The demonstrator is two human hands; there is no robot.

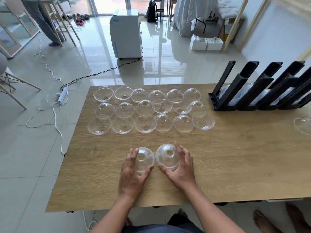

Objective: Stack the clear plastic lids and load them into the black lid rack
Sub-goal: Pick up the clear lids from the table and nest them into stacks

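Two clear dome lids sit side by side near the front of the wooden table. My left hand cups the left lid, thumb and fingers curled round its rim. My right hand wraps round the right lid in the same way. Several more clear lids lie in three rows in the middle of the table, some dome up, some dome down. The black lid rack stands at the back right, with stacked lids lying in its slanted slots.
One more clear lid lies at the table's right edge. Beyond the table, on the tiled floor, stand a white appliance, cables with a power strip, and a wooden stool. Another person's bare feet show at the bottom right.
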